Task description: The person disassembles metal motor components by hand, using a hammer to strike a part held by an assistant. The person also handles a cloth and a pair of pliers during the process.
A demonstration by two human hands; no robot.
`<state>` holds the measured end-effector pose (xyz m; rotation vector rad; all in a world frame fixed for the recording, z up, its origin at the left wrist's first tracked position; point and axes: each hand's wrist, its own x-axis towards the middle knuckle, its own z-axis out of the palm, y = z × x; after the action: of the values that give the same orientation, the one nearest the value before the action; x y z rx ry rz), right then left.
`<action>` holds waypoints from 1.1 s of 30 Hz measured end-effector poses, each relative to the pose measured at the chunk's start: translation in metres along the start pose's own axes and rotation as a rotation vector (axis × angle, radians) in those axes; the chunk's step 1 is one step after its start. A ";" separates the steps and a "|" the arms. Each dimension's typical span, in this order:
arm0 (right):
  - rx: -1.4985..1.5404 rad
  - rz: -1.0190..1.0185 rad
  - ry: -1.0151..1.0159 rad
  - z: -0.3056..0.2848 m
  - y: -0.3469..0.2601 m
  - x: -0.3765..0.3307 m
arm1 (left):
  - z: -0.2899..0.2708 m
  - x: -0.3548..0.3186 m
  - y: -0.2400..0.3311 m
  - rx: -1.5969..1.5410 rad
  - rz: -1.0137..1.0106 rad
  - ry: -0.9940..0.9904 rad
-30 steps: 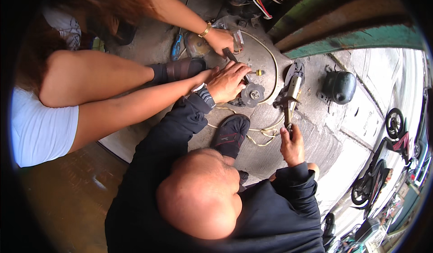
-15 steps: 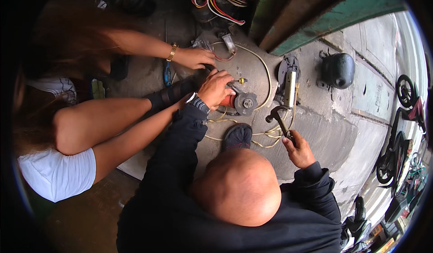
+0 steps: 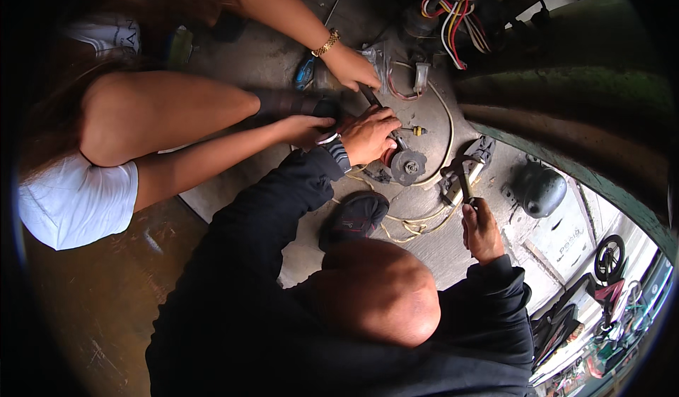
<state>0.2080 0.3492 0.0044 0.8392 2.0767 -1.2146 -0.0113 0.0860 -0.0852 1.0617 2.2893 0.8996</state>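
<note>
My left hand (image 3: 371,135), with a dark band at the wrist, is wrapped around the body of an angle grinder. The grinder's reddish housing (image 3: 387,155) shows beside my fingers, and a dark jagged disc (image 3: 408,167) faces up at its end. A co-worker's hand (image 3: 353,69), with a gold bracelet above it, touches the dark rear end (image 3: 369,96) of the grinder. Their other hand (image 3: 310,129) is beside my left wrist. On the right, my right hand (image 3: 484,231) grips the handle of a hammer (image 3: 463,174), its head raised apart from the grinder.
A white power strip (image 3: 454,193) and looped pale cable (image 3: 417,226) lie on the floor. Beyond are a black rounded tank (image 3: 544,190), a bundle of coloured wires (image 3: 456,25) and a blue-handled screwdriver (image 3: 305,73). A dark shoe (image 3: 357,216) rests near the grinder.
The whole view has turned and shifted. The hammer is still in my right hand, its handle now more upright. The co-worker's second hand now shows beside my left wrist.
</note>
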 end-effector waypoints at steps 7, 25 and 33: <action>0.230 -0.037 -0.153 0.024 0.045 0.006 | 0.002 0.021 0.010 0.144 -0.084 -0.047; 0.530 -0.006 -0.255 -0.011 0.128 -0.067 | -0.067 -0.123 0.130 -0.380 -0.591 0.449; -0.429 -0.608 -0.001 -0.101 0.076 -0.094 | -0.053 -0.129 0.124 -0.404 -0.673 0.219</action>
<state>0.3075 0.4478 0.0758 0.0015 2.5531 -0.9724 0.0934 0.0246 0.0564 0.0053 2.2514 1.1371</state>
